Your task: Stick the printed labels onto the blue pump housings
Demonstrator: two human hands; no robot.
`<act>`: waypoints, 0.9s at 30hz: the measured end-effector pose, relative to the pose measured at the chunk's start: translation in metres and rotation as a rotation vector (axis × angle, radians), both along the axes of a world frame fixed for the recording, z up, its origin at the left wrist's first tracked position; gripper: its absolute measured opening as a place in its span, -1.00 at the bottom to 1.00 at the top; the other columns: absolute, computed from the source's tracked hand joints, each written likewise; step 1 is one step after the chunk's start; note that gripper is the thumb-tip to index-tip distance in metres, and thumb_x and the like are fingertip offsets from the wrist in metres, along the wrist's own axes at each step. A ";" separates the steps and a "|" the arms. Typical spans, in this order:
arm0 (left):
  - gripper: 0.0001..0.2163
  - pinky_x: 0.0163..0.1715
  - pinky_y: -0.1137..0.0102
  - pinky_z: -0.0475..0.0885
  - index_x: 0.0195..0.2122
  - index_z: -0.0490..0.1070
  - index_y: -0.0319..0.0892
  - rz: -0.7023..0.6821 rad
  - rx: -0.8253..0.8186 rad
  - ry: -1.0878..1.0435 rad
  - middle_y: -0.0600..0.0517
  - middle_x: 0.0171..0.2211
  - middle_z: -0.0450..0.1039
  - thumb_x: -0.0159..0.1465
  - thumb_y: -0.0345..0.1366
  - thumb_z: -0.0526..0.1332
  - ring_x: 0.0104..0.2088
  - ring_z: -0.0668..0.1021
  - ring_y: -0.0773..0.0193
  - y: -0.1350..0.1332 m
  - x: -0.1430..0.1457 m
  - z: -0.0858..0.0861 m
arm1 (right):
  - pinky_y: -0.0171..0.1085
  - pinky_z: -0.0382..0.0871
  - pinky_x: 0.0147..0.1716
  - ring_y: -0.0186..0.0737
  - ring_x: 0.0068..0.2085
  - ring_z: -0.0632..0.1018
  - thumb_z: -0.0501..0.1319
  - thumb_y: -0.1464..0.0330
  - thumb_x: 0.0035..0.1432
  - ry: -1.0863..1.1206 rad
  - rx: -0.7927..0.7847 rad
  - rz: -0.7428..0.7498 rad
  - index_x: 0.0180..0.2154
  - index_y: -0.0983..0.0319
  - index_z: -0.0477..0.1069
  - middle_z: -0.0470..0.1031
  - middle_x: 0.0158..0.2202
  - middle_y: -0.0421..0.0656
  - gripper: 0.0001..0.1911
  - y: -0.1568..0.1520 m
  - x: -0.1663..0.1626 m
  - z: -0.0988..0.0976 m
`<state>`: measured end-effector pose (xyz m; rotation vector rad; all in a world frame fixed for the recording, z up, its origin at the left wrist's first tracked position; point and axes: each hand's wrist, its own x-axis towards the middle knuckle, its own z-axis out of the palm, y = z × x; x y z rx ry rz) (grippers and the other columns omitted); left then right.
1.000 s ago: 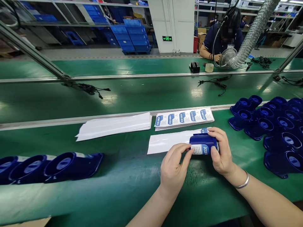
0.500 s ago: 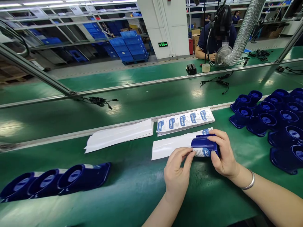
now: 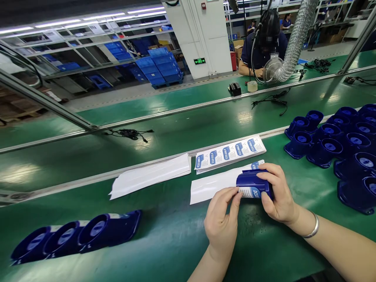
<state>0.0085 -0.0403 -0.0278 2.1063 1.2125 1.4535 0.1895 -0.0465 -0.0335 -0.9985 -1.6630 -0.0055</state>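
Observation:
My right hand (image 3: 279, 192) is wrapped round a dark blue plastic housing (image 3: 248, 179), thumb in front and fingers over the top. A white and blue printed label (image 3: 250, 192) lies along the housing's near side. At the label's left end, the thumb and forefinger of my left hand (image 3: 221, 223) are pinched together on its edge. Beneath and behind the housing is a mostly bare label sheet (image 3: 210, 188), with a printed label left at its right end. Just beyond it sits a stack of printed label sheets (image 3: 230, 155).
Blank white backing sheets (image 3: 151, 177) lie left of the label stack. Three blue housings (image 3: 123, 229) stand in a row at the front left, and several more (image 3: 331, 145) at the right. A metal rail (image 3: 164, 118) crosses behind; beyond it, a person (image 3: 264, 47) works beside a duct (image 3: 298, 43).
Both hands keep the same hold on the housing and label. The view has tilted slightly, so the left-hand housings and sheets appear a little lower and further right.

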 end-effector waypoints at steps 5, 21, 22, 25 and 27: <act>-0.94 -0.27 0.37 0.59 -0.20 0.54 -0.09 -0.025 -0.191 -0.149 0.02 -0.27 0.54 0.32 -0.34 0.29 -0.25 0.60 0.25 0.000 0.003 0.001 | 0.22 0.41 0.00 0.13 0.06 0.44 0.13 0.37 0.20 -0.013 0.023 -0.012 0.15 0.17 0.23 0.34 0.08 0.08 -0.53 -0.001 -0.001 0.001; -0.86 -0.24 0.37 0.62 -0.15 0.52 -0.07 0.022 -0.043 -0.163 0.03 -0.22 0.54 0.30 -0.44 0.30 -0.22 0.60 0.26 -0.004 0.001 0.000 | 0.19 0.38 -0.01 0.12 0.06 0.41 0.11 0.39 0.18 0.006 0.088 0.044 0.19 0.21 0.21 0.30 0.09 0.09 -0.48 -0.001 -0.001 -0.001; -0.84 -0.24 0.34 0.62 -0.14 0.52 -0.06 0.032 -0.012 -0.137 0.03 -0.21 0.55 0.30 -0.45 0.30 -0.22 0.61 0.25 -0.004 0.000 -0.001 | 0.20 0.38 0.00 0.12 0.06 0.41 0.11 0.39 0.18 0.008 0.090 0.041 0.19 0.21 0.21 0.30 0.08 0.09 -0.48 -0.001 -0.002 0.000; -0.79 -0.19 0.30 0.61 -0.13 0.53 -0.05 0.046 0.051 -0.072 0.04 -0.20 0.57 0.29 -0.49 0.30 -0.21 0.62 0.24 -0.003 0.000 -0.002 | 0.22 0.38 0.00 0.13 0.07 0.42 0.11 0.38 0.18 0.002 0.088 0.021 0.18 0.20 0.21 0.31 0.08 0.08 -0.49 -0.002 -0.003 0.000; -0.81 -0.19 0.32 0.60 -0.15 0.53 -0.06 0.037 0.038 -0.084 0.06 -0.22 0.56 0.29 -0.50 0.30 -0.21 0.61 0.26 -0.002 0.000 -0.002 | 0.23 0.39 0.00 0.14 0.06 0.42 0.12 0.37 0.18 -0.013 0.091 0.008 0.18 0.18 0.22 0.32 0.08 0.08 -0.49 -0.002 -0.003 0.001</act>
